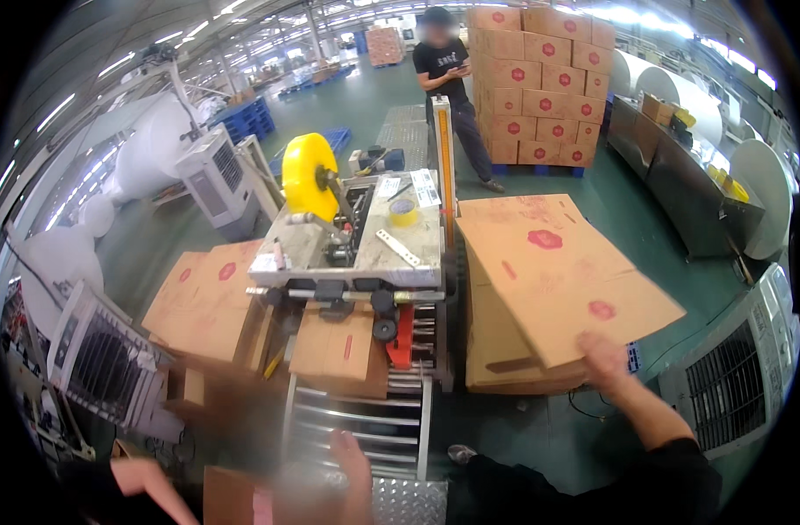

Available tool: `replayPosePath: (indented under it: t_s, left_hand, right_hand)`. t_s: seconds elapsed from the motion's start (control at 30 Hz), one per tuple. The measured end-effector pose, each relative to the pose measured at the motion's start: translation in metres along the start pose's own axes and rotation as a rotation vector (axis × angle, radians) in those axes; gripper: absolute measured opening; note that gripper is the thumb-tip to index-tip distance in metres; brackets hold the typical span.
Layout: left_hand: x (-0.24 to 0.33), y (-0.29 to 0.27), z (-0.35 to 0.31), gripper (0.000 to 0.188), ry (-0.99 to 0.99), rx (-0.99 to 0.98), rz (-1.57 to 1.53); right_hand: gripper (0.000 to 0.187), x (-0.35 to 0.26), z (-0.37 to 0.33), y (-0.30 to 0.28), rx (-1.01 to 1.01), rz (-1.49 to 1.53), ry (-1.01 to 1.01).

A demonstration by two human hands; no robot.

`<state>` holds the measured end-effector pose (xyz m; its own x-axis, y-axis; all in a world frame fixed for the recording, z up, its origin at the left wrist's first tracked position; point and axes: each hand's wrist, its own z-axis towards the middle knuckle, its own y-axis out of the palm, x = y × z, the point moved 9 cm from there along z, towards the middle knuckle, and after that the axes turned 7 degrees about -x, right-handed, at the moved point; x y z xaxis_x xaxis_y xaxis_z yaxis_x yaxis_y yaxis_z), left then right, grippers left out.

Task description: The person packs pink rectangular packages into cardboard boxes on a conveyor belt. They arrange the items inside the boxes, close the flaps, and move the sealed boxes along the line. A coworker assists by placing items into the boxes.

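My right hand (pixel 604 360) grips the near edge of a flat, folded cardboard carton (pixel 562 271) with red printed marks; its thumb lies on top and the other fingers are hidden underneath. The sheet tilts above a cardboard stack (pixel 496 337) right of the machine. At the bottom centre, my left hand (pixel 353 468) has its fingers stretched upward and holds nothing that I can see. A blur covers part of the view beside it. Left of this hand is a piece of cardboard (pixel 229 497). On the rollers, a closed carton (pixel 334 341) sits partly under the machine.
The carton-taping machine (pixel 286 262) carries a large yellow tape roll (pixel 310 178) and a smaller tape roll (pixel 403 213). A roller conveyor (pixel 356 424) runs toward me. More cartons (pixel 203 297) stand left. Air coolers (pixel 728 376) flank the space. Behind, a person (pixel 448 79) stands beside stacked boxes (pixel 540 87).
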<state>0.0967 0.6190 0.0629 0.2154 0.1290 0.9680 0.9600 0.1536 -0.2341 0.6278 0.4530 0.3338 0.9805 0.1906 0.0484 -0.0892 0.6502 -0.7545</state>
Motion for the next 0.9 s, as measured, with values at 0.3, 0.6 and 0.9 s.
replayPosePath:
  t_s: [0.3, 0.6, 0.9]
  left_hand:
    - [0.32, -0.027, -0.165, 0.112, 0.997, -0.009, 0.469]
    - [0.319, -0.174, -0.262, 0.018, 0.597, 0.158, 0.717]
    - [0.162, -0.215, -0.367, 0.02, 0.238, 0.37, 0.925]
  right_hand:
    - [0.036, 0.0, 0.077, -0.388, 0.427, 0.295, 0.009]
    - [0.039, -0.054, 0.216, -0.117, -0.014, 1.002, 0.068]
    - [0.046, -0.399, 0.162, 0.034, -0.739, 0.758, -1.137]
